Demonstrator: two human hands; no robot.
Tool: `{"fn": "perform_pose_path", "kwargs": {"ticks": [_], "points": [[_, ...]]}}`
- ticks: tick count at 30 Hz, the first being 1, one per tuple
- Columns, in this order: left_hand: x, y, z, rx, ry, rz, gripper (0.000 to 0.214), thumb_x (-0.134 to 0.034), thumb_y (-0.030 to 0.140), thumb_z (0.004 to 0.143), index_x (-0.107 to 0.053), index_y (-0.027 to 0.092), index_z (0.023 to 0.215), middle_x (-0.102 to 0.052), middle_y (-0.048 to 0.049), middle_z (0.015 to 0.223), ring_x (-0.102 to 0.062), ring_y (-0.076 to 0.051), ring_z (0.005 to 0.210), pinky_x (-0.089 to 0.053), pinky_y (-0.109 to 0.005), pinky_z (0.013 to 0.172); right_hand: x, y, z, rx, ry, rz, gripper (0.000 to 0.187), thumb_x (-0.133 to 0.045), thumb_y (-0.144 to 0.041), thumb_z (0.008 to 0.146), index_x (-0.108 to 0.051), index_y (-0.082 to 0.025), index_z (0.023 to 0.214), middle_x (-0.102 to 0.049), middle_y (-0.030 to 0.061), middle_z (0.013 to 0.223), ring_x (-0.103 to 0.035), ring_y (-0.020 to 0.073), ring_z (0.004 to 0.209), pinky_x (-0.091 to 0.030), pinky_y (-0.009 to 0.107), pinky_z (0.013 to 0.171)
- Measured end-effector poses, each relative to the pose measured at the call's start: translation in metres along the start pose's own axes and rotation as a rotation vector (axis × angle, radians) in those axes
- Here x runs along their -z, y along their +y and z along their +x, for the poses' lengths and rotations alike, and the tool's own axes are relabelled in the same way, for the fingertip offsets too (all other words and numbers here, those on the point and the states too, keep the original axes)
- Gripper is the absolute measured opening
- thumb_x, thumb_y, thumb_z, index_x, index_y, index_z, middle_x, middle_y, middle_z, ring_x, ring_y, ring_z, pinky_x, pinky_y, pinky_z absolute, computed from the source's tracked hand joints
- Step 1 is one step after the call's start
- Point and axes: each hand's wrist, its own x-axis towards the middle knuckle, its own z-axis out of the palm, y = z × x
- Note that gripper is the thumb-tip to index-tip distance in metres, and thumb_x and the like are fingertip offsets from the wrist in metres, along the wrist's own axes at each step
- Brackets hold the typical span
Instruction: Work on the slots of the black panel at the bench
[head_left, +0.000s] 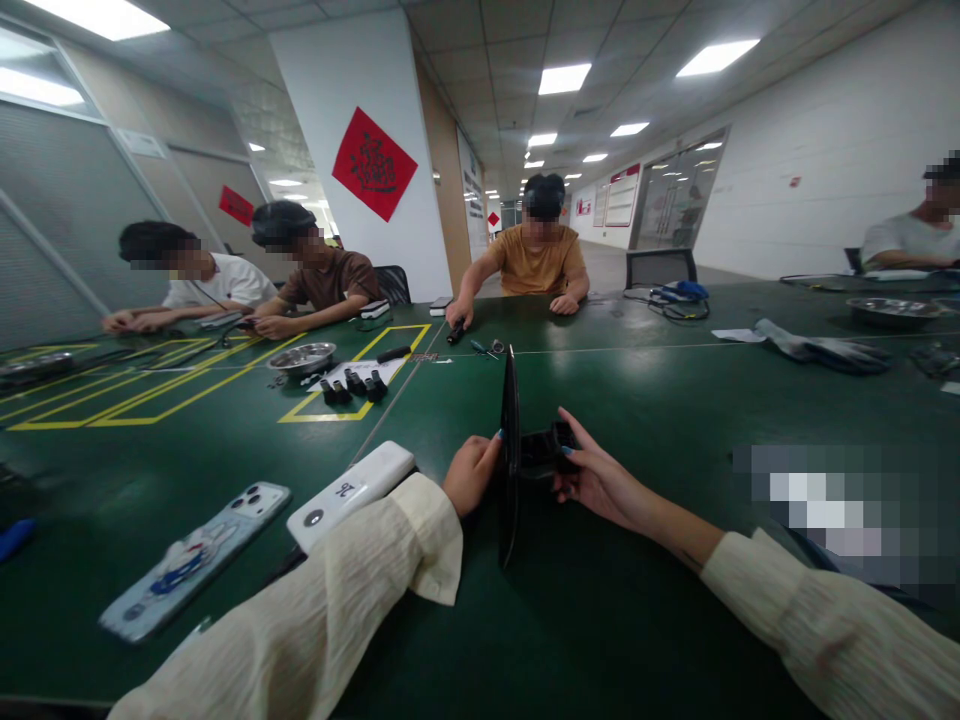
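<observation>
My left hand [471, 472] grips the edge of a thin black flat panel [509, 450] that stands upright on the green table [585, 600], seen edge-on. My right hand [592, 478] is curled around a small black boxy part [544, 450] pressed against the panel's right side. Both arms wear cream sleeves. What the panel's faces look like is hidden.
A white power bank [351, 493] and a phone in a patterned case [196, 556] lie to my left. Farther off sit a metal bowl [301, 357], small black parts [352, 385] and yellow floor-tape lines. Several people work across the table. Grey gloves [821, 349] lie at right.
</observation>
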Motion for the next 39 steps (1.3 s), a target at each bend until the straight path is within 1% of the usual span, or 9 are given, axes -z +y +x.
{"fn": "perform_pose_path", "kwargs": {"ticks": [4, 7, 10, 13, 20, 25, 32, 35, 39], "points": [[0.0, -0.002, 0.002, -0.012, -0.019, 0.065, 0.039, -0.027, 0.03, 0.083, -0.056, 0.015, 0.062, -0.058, -0.0099, 0.079, -0.053, -0.02, 0.083, -0.042, -0.034, 0.08, -0.001, -0.001, 0.0, -0.006, 0.003, 0.008, 0.076, -0.052, -0.026, 0.078, -0.006, -0.041, 0.137, -0.059, 0.0013, 0.079, -0.057, 0.0137, 0.065, -0.041, 0.028, 0.06], [0.001, 0.001, 0.001, -0.039, -0.055, 0.151, 0.035, -0.029, 0.024, 0.08, -0.055, 0.014, 0.059, -0.056, -0.0095, 0.076, -0.052, -0.02, 0.084, -0.042, -0.034, 0.079, -0.002, 0.0, 0.001, -0.011, 0.029, 0.014, 0.078, -0.053, -0.025, 0.077, -0.005, -0.04, 0.137, -0.059, 0.0008, 0.077, -0.056, 0.0134, 0.062, -0.041, 0.027, 0.057], [0.003, 0.006, -0.001, -0.054, -0.053, 0.188, 0.036, -0.03, 0.027, 0.08, -0.054, 0.015, 0.056, -0.055, -0.0086, 0.073, -0.051, -0.021, 0.084, -0.041, -0.034, 0.078, -0.002, 0.0, 0.002, -0.022, 0.051, 0.015, 0.079, -0.053, -0.024, 0.076, -0.006, -0.04, 0.137, -0.059, 0.0005, 0.076, -0.056, 0.0129, 0.061, -0.041, 0.027, 0.056], [0.003, 0.008, -0.001, -0.021, -0.046, 0.145, 0.041, -0.029, 0.033, 0.082, -0.054, 0.015, 0.055, -0.054, -0.0083, 0.072, -0.051, -0.021, 0.083, -0.041, -0.033, 0.077, -0.003, -0.001, 0.001, -0.016, 0.048, 0.019, 0.079, -0.055, -0.024, 0.075, -0.008, -0.04, 0.137, -0.059, 0.0003, 0.077, -0.056, 0.0124, 0.061, -0.041, 0.026, 0.056], [-0.002, -0.003, -0.001, 0.025, -0.043, -0.041, 0.048, -0.025, 0.042, 0.085, -0.052, 0.015, 0.056, -0.052, -0.0048, 0.073, -0.051, -0.017, 0.079, -0.041, -0.03, 0.076, -0.004, -0.003, 0.0, -0.023, 0.067, 0.034, 0.078, -0.056, -0.022, 0.074, -0.013, -0.04, 0.136, -0.059, 0.0004, 0.079, -0.055, 0.0117, 0.06, -0.04, 0.025, 0.056], [-0.004, -0.004, -0.003, 0.003, 0.015, -0.043, 0.047, -0.023, 0.038, 0.086, -0.047, 0.016, 0.053, -0.049, -0.0036, 0.068, -0.05, -0.017, 0.078, -0.041, -0.03, 0.076, -0.002, 0.0, 0.002, -0.023, 0.066, 0.039, 0.077, -0.054, -0.022, 0.076, -0.01, -0.04, 0.137, -0.057, -0.0006, 0.074, -0.056, 0.0116, 0.061, -0.041, 0.025, 0.057], [-0.001, -0.001, -0.001, -0.052, -0.036, 0.105, 0.045, -0.021, 0.032, 0.086, -0.048, 0.017, 0.052, -0.052, -0.0067, 0.072, -0.05, -0.019, 0.082, -0.04, -0.034, 0.079, 0.0, 0.0, 0.002, -0.014, 0.052, 0.041, 0.076, -0.054, -0.021, 0.077, -0.012, -0.041, 0.136, -0.059, 0.0006, 0.08, -0.056, 0.0113, 0.062, -0.042, 0.025, 0.057], [0.0, 0.004, -0.005, -0.14, 0.008, 0.299, 0.044, -0.022, 0.029, 0.086, -0.049, 0.017, 0.053, -0.054, -0.0073, 0.07, -0.047, -0.022, 0.09, -0.036, -0.039, 0.084, -0.001, 0.0, 0.002, -0.011, 0.051, 0.037, 0.076, -0.055, -0.021, 0.076, -0.012, -0.04, 0.136, -0.059, 0.0004, 0.079, -0.057, 0.0119, 0.062, -0.042, 0.025, 0.057], [0.0, 0.01, -0.009, -0.22, 0.085, 0.497, 0.036, -0.027, 0.029, 0.087, -0.053, 0.017, 0.064, -0.057, -0.0059, 0.075, -0.041, -0.024, 0.098, -0.031, -0.044, 0.088, -0.002, 0.0, 0.003, -0.012, 0.074, 0.033, 0.078, -0.055, -0.021, 0.075, -0.012, -0.039, 0.137, -0.059, 0.0004, 0.077, -0.056, 0.0117, 0.06, -0.042, 0.025, 0.055]]}}
